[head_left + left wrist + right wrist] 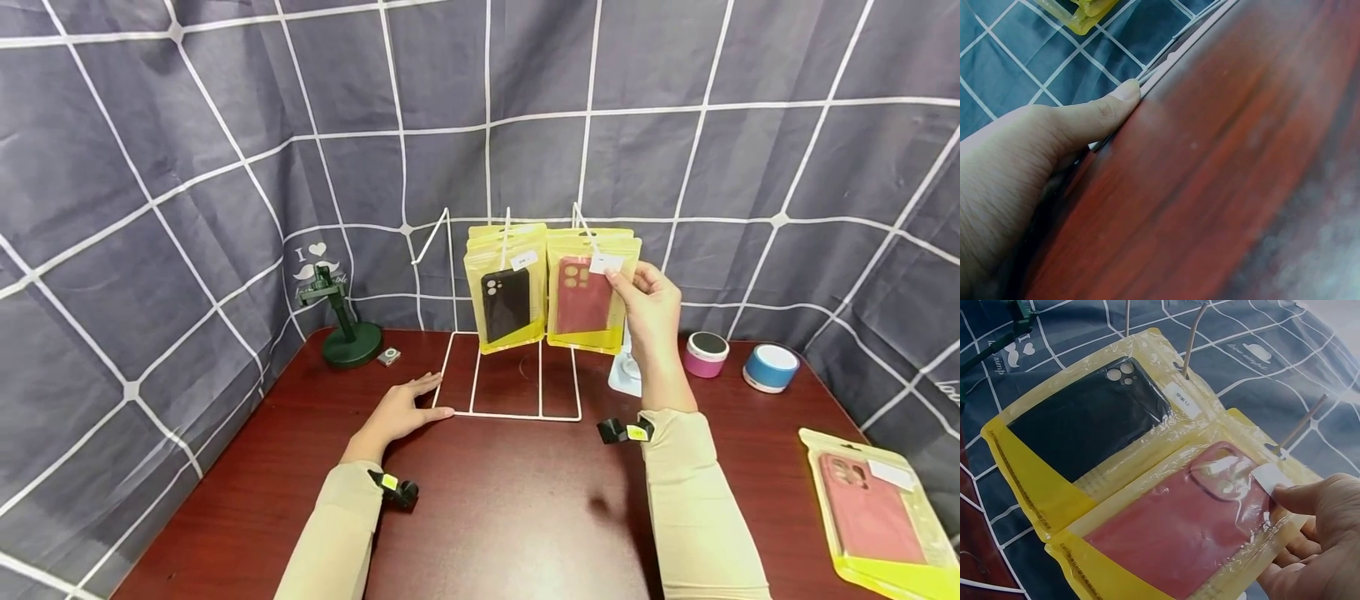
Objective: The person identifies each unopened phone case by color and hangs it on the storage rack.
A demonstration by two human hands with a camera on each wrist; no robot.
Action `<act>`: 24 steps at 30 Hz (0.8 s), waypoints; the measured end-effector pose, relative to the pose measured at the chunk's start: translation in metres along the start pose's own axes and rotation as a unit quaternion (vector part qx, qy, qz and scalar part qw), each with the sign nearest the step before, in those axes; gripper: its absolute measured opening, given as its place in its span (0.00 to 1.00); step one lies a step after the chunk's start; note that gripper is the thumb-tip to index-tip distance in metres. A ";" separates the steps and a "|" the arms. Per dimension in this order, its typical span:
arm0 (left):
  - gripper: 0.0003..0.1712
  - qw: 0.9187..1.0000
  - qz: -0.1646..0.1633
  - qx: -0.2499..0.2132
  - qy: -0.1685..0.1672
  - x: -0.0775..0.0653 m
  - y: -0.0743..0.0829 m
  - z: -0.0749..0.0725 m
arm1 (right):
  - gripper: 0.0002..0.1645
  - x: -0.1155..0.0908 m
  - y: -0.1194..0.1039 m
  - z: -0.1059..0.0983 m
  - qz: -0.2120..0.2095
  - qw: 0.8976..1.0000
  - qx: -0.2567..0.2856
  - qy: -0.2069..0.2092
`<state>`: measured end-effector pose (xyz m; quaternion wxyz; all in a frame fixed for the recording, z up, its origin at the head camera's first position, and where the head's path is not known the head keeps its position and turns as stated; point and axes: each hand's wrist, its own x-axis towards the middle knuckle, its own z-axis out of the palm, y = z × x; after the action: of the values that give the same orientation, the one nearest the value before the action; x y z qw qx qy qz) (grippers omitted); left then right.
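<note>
My right hand [652, 312] pinches the right edge of a yellow-edged clear pouch with a red phone case [581, 308] inside, its thumb at the white label [1266, 480]. That pouch hangs on the right hook of a white wire rack [517, 416]. Left of it, pouches with a black phone case [508, 307] in front hang from the middle hook. The rack's left hook [431, 237] carries nothing. My left hand [397, 415] rests at the rack base's front left corner, fingers extended, the thumb [1107, 115] on the front wire.
Another pouched red phone case [873, 508] lies at the table's right. A pink speaker-like cylinder [706, 355] and a blue one [771, 368] stand at the back right. A green stand [351, 343] and a small square device [389, 357] are at the back left.
</note>
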<state>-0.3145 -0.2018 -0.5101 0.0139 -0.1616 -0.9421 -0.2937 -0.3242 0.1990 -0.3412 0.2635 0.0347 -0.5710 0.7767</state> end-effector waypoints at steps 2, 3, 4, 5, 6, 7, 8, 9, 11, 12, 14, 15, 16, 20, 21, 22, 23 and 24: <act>0.52 1.000 0.002 0.000 0.000 0.001 0.001 0.000 | 0.16 -0.001 -0.003 -0.003 -0.002 1.000 -0.016 0.005; 0.52 1.000 0.002 0.000 0.000 0.001 0.001 0.000 | 0.17 -0.001 -0.006 -0.004 -0.003 1.000 -0.023 0.006; 0.52 1.000 0.001 0.001 0.000 0.001 0.002 0.001 | 0.17 -0.002 -0.009 -0.006 -0.005 1.000 -0.027 0.008; 0.52 1.000 -0.001 0.002 -0.001 0.001 0.002 0.001 | 0.18 -0.003 -0.013 -0.009 -0.010 1.000 -0.028 0.009; 0.52 1.000 -0.002 0.001 -0.002 0.001 0.002 0.001 | 0.18 -0.003 -0.018 -0.011 -0.016 1.000 -0.022 0.012; 0.52 1.000 -0.003 0.002 -0.003 0.001 0.002 0.001 | 0.18 -0.003 -0.024 -0.015 -0.023 1.000 -0.015 0.014; 0.51 1.000 -0.002 0.000 -0.003 0.000 0.002 0.002 | 0.18 -0.003 -0.030 -0.018 -0.031 0.999 -0.002 0.017; 0.51 1.000 -0.002 -0.001 -0.003 0.000 0.002 0.002 | 0.18 -0.004 -0.036 -0.023 -0.039 0.999 0.014 0.019; 0.51 1.000 -0.001 -0.006 -0.001 -0.001 0.002 0.002 | 0.18 -0.005 -0.048 -0.032 -0.051 0.998 0.041 0.025; 0.51 1.000 -0.002 -0.008 -0.001 -0.001 0.002 0.002 | 0.19 -0.006 -0.053 -0.037 -0.053 0.997 0.047 0.024; 0.51 1.000 -0.003 -0.009 -0.001 -0.002 0.002 0.000 | 0.19 -0.009 -0.060 -0.048 -0.053 0.997 0.051 0.018; 0.51 1.000 -0.005 -0.009 -0.001 -0.002 0.003 0.000 | 0.20 -0.010 -0.063 -0.053 -0.051 0.998 0.046 0.013; 0.51 1.000 -0.004 -0.009 -0.001 -0.002 0.003 0.000 | 0.20 -0.011 -0.065 -0.058 -0.049 0.998 0.039 0.007; 0.50 1.000 -0.001 -0.003 0.000 0.000 0.004 -0.002 | 0.23 -0.016 -0.071 -0.078 -0.045 0.999 -0.013 -0.028; 0.50 1.000 0.001 -0.002 0.001 0.001 0.004 -0.002 | 0.23 -0.017 -0.072 -0.083 -0.042 0.998 -0.031 -0.037; 0.50 1.000 0.002 -0.002 0.000 0.001 0.003 -0.002 | 0.24 -0.019 -0.073 -0.088 -0.039 0.997 -0.052 -0.045; 0.51 1.000 0.002 -0.001 0.000 0.001 0.003 -0.002 | 0.25 -0.021 -0.073 -0.094 -0.035 0.995 -0.077 -0.051; 0.51 1.000 0.003 -0.001 -0.001 0.001 0.002 -0.002 | 0.25 -0.023 -0.074 -0.100 -0.032 0.993 -0.103 -0.056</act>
<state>-0.3146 -0.2010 -0.5068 0.0140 -0.1650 -0.9412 -0.2944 -0.2467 0.2963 -0.3199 0.2582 0.0693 -0.6601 0.7020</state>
